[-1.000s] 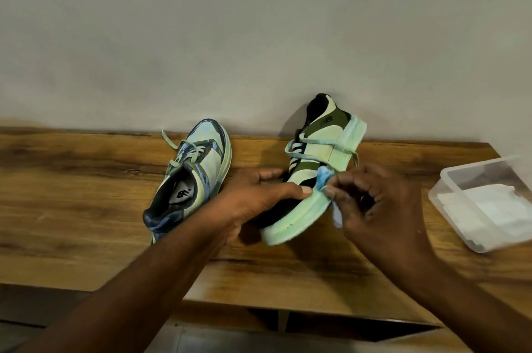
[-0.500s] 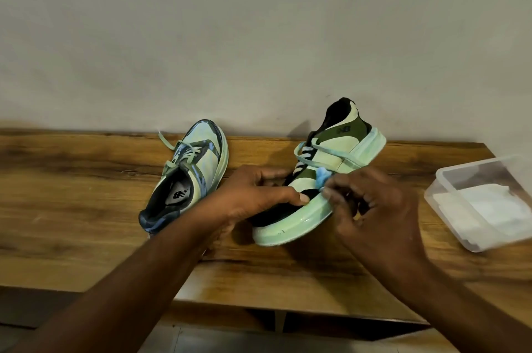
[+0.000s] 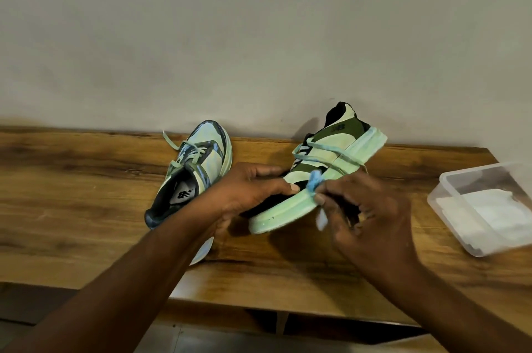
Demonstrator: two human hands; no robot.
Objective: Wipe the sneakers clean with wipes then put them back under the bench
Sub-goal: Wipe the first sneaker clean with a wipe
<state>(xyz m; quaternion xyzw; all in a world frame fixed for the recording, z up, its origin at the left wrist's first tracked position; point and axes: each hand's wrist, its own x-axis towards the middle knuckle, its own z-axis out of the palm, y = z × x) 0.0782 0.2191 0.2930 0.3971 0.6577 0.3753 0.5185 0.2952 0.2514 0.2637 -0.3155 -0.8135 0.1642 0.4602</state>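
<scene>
Reaching in from lower left, the left hand [image 3: 253,191] grips the green sneaker [image 3: 322,177], tilted on its side above the bench [image 3: 86,179]. Right hand [image 3: 365,214], fingers curled, pinches a wipe [image 3: 313,182] against its sole edge. Other sneaker [image 3: 195,171] lies just left.
</scene>
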